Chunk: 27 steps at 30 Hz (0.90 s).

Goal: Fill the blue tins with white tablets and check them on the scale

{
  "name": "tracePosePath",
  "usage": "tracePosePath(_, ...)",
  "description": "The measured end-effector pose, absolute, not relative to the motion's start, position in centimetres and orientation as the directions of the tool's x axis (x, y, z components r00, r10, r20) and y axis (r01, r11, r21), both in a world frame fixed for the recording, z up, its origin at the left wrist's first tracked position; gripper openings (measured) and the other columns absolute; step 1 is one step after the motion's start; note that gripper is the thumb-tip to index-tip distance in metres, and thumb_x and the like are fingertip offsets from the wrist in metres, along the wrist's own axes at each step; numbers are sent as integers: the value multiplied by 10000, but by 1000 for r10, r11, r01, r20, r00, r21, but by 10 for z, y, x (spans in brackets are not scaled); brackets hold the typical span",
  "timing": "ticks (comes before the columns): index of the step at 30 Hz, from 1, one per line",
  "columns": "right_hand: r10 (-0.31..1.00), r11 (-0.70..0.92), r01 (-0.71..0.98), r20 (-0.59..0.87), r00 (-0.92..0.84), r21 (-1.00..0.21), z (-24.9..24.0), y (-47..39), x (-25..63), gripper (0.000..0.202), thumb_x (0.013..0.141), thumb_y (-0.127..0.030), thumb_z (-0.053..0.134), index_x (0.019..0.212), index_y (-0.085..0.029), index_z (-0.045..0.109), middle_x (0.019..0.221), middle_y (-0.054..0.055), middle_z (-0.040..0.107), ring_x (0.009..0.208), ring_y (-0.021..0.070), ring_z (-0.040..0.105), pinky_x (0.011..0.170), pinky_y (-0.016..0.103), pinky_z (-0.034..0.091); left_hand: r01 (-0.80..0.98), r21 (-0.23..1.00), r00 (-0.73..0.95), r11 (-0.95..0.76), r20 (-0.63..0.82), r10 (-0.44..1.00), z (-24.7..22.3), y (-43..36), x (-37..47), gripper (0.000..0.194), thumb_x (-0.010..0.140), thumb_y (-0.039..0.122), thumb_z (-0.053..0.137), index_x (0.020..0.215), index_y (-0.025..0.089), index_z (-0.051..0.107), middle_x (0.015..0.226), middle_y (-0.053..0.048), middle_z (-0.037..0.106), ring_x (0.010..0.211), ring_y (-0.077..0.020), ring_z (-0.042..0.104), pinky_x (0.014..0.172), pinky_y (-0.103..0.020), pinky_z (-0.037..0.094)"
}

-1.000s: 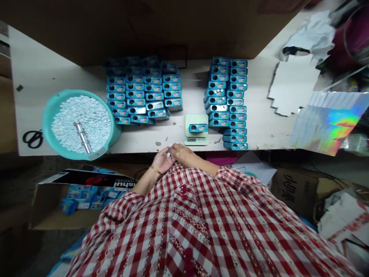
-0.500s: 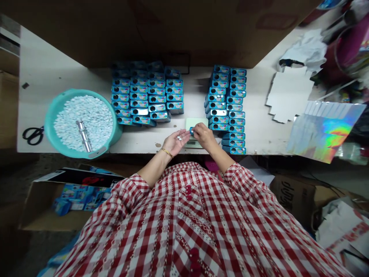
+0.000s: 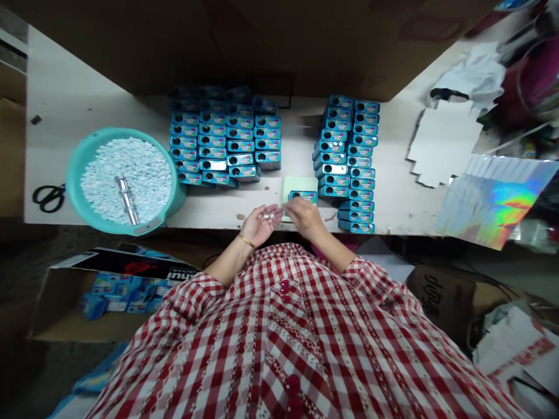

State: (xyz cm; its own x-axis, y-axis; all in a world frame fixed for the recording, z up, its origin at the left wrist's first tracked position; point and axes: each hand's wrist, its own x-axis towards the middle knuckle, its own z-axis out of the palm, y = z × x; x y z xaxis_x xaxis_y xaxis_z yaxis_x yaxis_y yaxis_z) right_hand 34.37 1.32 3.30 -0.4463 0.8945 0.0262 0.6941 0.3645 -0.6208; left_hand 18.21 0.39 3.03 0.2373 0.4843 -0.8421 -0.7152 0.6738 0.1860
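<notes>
My left hand is palm up near the table's front edge, with a few white pieces lying on its palm and fingers. Close on its right, my right hand has its thumb and fingertips pressed together; whatever is between them is too small to name. Just beyond my right hand a blue tin lies on a pale green scale. To the left stands a turquoise basin full of white pieces, with a metal scoop on them.
Rows of blue tins stand left of the scale, and more tins stand right of it. A large cardboard box borders the back. Black scissors lie far left. White cardboard and a shiny sheet are right.
Both hands have drawn back slightly toward me, my left one also a little leftward. The tin on the scale, mostly covered by my right hand before, now shows.
</notes>
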Motion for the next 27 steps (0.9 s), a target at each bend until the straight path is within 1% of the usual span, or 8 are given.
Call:
tracePosePath(5,716,522,684,-174,-676,-510,38,-24,299,281,901,-156,434,1140,-91,568,1111,158,587,1012,234,497,851,390,446,-713,78,293,697,-870,397,29,-25,170,337,939,262,350,1101,104,600,775,-51,690,668,-94,644,672,-184,514)
tracePosePath(8,605,576,610,-217,-766,-545,33,-29,287,217,897,-136,440,1036,-88,599,1060,138,599,1018,225,495,835,360,456,-708,52,278,705,-897,345,28,-38,162,377,956,318,308,1079,115,600,693,-31,666,569,-80,616,601,-169,500)
tracePosePath(10,564,574,557,-203,-800,-600,29,-29,284,197,896,-136,453,1026,-100,597,1042,119,604,1002,205,509,824,326,461,-696,60,281,716,-894,348,28,-43,158,404,954,348,298,1096,114,595,726,-48,673,595,-98,629,636,-202,513)
tracePosePath(14,620,499,538,-154,-769,-679,27,-29,279,227,899,-147,466,1102,-103,558,1053,113,602,987,178,535,855,310,450,-668,106,305,737,-864,400,31,-44,157,446,925,417,348,1169,117,568,991,-132,679,920,-195,656,832,-324,510)
tracePosePath(16,668,454,564,-155,-727,-690,26,-31,276,220,903,-155,461,1098,-117,555,1039,106,601,979,173,540,835,308,456,-671,125,300,731,-856,421,32,-43,158,462,911,449,366,1154,116,575,1034,-144,668,992,-217,636,865,-346,500)
tracePosePath(19,699,422,540,-118,-705,-729,21,-33,278,176,893,-140,468,1034,-143,575,1030,86,602,983,162,538,840,302,457,-687,145,277,712,-853,441,34,-42,161,440,922,433,343,1065,112,606,986,-134,675,982,-215,638,869,-351,501)
tracePosePath(22,696,419,490,-76,-714,-764,16,-33,285,170,875,-108,475,997,-148,586,1003,76,610,968,155,542,859,297,458,-699,143,248,701,-870,426,35,-42,164,372,940,337,326,935,113,623,858,-98,677,899,-184,655,858,-330,508)
tracePosePath(27,730,447,557,-74,-679,-700,21,-31,302,249,883,-116,449,1111,-117,552,1068,120,598,1008,187,532,844,324,475,-689,174,236,703,-864,445,40,-35,175,322,941,246,340,817,115,607,772,-65,657,813,-142,649,847,-302,510)
